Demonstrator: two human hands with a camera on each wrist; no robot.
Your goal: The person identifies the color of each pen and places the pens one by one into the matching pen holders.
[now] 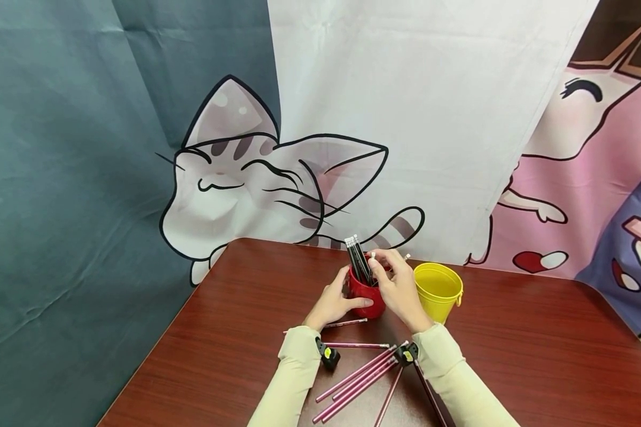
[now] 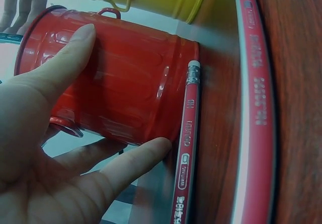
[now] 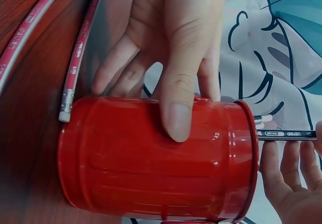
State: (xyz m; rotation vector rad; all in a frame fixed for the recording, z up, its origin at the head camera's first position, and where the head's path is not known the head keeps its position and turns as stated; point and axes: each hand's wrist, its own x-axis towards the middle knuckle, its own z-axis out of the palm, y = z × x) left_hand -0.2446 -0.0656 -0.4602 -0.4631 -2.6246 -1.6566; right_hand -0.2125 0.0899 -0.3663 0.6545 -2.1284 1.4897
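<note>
A cartoon-cat backdrop cloth (image 1: 278, 196) hangs behind a reddish-brown wooden bench (image 1: 539, 356), which carries everything in use. Near the bench's middle stand two small metal pails: a yellow pail (image 1: 438, 289), apparently empty, just to the right of a red pail (image 1: 364, 293), which stands upright and holds a bunch of black pencils (image 1: 357, 258) with their eraser ends up. The left hand (image 1: 333, 302) wraps around the red pail's side, thumb across the front and fingers behind, a curled grip that appears meant to steady the pail against tipping while it is loaded. The right hand (image 1: 397, 279) is above the pail's mouth with its fingertips pinching a black pencil (image 3: 287, 133) by the shaft, close to the rim, so the grip is pinched, not spread. On the bench in front of the pail lie loose pink pencils (image 1: 360, 376), fanned between the two forearms; one pink pencil (image 2: 187, 148) lies with its eraser end touching the pail's base. Both sleeves are pale cream, and a small camera is strapped to each wrist.
</note>
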